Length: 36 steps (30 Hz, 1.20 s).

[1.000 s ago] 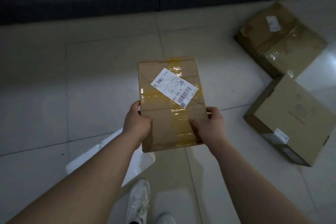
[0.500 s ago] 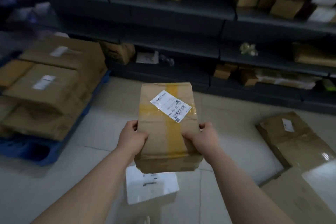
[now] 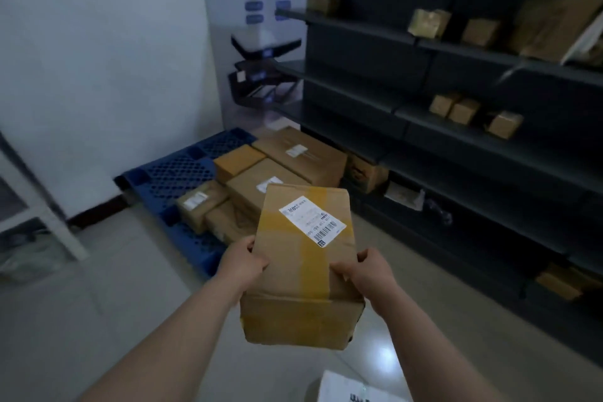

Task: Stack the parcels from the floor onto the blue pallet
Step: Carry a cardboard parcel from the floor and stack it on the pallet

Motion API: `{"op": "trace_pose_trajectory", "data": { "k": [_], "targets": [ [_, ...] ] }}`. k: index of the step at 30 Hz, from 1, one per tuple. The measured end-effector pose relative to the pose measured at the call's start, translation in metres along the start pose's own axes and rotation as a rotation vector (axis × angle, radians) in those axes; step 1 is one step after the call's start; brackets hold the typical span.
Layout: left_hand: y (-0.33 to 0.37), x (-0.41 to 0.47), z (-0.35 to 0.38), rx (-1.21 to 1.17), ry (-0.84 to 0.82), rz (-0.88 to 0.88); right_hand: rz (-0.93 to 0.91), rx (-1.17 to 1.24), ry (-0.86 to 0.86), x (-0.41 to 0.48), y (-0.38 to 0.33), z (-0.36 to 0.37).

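1. Parcel [image 3: 303,274], a brown cardboard box, is held in the air in front of the person, its long side pointing away from the camera
2. The left hand [image 3: 243,263] grips its left edge, thumb up against the top face; the other fingers are hidden behind the box
3. The right hand [image 3: 367,272] grips the right edge, thumb lying on the top face, the remaining fingers wrapped out of sight
4. A white label [image 3: 311,222] with a barcode sits askew on the far half of the top face, and yellow tape [image 3: 313,266] runs the length of the box (another band crosses it near the far end)
5. The pallet [image 3: 182,173], blue with a grid top, lies on the floor [image 3: 98,303] ahead and to the left, close to the white wall [image 3: 98,59]
6. Brown boxes [image 3: 303,153] are packed close together on the pallet's right part
7. The parcel overlaps the nearest of them in view; whether it is over the pallet cannot be told
8. Dark shelves [image 3: 456,127] line the right side, with small cartons [image 3: 504,124] on several levels
9. A white packet [image 3: 352,392] lies on the floor at the bottom edge
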<state>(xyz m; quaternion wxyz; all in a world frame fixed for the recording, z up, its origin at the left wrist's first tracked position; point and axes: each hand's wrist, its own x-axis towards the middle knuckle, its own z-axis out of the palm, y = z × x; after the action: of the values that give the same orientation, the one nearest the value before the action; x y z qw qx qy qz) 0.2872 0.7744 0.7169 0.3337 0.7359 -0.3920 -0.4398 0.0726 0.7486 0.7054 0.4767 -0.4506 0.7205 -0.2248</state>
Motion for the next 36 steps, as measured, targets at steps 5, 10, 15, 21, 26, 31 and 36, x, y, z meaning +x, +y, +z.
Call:
{"op": "trace_pose_trajectory", "data": {
  "k": [5, 10, 15, 21, 26, 31, 36],
  "targets": [
    [-0.013, 0.058, -0.113, 0.004, 0.041, -0.047, -0.009, -0.045, -0.063, 0.02, -0.079, 0.105],
    [-0.026, 0.116, -0.208, 0.022, 0.097, -0.074, -0.018, 0.012, -0.141, 0.04, -0.144, 0.2],
    [-0.035, 0.176, -0.268, 0.026, 0.12, -0.123, 0.042, 0.04, -0.179, 0.069, -0.19, 0.272],
    [-0.032, 0.267, -0.304, 0.041, 0.114, -0.13, 0.072, 0.066, -0.216, 0.134, -0.243, 0.325],
    [-0.013, 0.343, -0.325, 0.066, 0.144, -0.14, 0.086, 0.05, -0.275, 0.198, -0.295, 0.356],
    [-0.001, 0.415, -0.354, 0.099, 0.15, -0.182, 0.106, 0.014, -0.346, 0.252, -0.345, 0.39],
    [0.0, 0.492, -0.382, 0.109, 0.119, -0.209, 0.128, -0.02, -0.323, 0.305, -0.385, 0.43]
  ]
}}
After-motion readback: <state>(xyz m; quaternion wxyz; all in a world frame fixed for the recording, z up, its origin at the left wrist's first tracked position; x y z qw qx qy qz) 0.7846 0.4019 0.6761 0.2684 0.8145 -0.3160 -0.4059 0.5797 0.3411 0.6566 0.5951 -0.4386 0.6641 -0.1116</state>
